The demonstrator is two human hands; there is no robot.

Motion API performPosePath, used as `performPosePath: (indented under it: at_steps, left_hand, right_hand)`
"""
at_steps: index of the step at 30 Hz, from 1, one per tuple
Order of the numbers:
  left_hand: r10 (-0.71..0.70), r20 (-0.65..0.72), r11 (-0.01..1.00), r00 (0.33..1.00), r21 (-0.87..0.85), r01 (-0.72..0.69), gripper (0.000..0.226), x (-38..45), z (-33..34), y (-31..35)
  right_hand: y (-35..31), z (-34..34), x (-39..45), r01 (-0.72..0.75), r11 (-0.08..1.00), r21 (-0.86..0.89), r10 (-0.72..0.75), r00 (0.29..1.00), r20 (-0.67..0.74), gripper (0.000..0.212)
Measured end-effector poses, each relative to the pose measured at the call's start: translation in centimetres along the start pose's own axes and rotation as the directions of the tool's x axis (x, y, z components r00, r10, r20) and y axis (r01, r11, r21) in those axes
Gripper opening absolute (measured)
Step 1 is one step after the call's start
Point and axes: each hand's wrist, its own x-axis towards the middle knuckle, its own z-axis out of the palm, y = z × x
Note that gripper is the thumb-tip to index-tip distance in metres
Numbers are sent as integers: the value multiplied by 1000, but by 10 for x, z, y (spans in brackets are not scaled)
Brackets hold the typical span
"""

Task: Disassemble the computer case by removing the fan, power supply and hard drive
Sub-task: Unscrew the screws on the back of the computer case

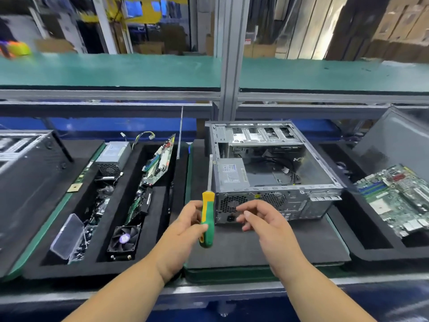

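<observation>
The open grey steel computer case (276,168) lies on its side on the counter's black foam mat (255,247), long axis running away from the viewer, rear panel facing the hands. 1 silver boxed power supply (228,174) is seen inside, so its removal is judged pending; no motherboard is seen inside. The left hand (185,225) is closed on a green-and-yellow screwdriver (207,219), shaft up; the right hand's (262,219) fingers (246,214) are loosely spread, empty.

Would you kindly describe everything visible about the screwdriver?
The screwdriver has a chunky handle that looks like plastic, yellow at the top and along one side and green elsewhere, and a long thin metal shaft pointing up and away beside the open computer case. It stands almost upright above the black mat, gripped around the handle by the left hand. Its tip touches nothing visible.
</observation>
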Motion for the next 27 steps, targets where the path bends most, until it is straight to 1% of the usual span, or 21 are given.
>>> performPosePath:
  at_steps: [2, 4, 7, 13, 16, 19, 21, 23, 27]
  left_hand:
    - [40, 29, 998, 999, 38, -41, 38, -6, 22, 12]
    - [76, 68, 996, 995, 32, -79, 38, -11, 45, 23]
    - [107, 121, 994, 987, 25, -111, 38, -14, 81, 35]
    - [97, 173, 989, 980, 90, -114, 39, -22, 147, 35]
    - [65, 154, 986, 986, 142, -88, 30, -24, 172, 28]
    - [46, 143, 973, 989, 217, -76, 18, -25, 186, 20]
    - [40, 97, 960, 994, 271, -65, 19, -25, 190, 16]
    - [45, 52, 955, 998, 289, -59, 20, -22, 191, 13]
    - [64, 7, 938, 998, 342, -62, 22, -12, 187, 10]
  right_hand:
    - [-5, -10, -9, 11, 999, 32, -12, 1000, 11, 28]
    - [-12, -22, -17, 20, 998, 56, -21, 999, 28, 20]
    - [-19, -44, -30, 19, 995, 97, -22, 999, 30, 18]
    - [-10, -95, -57, -7, 999, 33, 8, 999, -33, 13]
    - [6, -121, -71, -36, 999, -32, 34, 996, -78, 12]
    - [21, -145, -83, -75, 996, -48, 69, 992, -110, 22]
    - [30, -159, -86, -107, 994, -36, 102, 987, -128, 24]
    - [38, -170, -87, -127, 991, -32, 121, 982, -143, 21]
    - [47, -180, -83, -169, 986, 0, 167, 975, -146, 27]
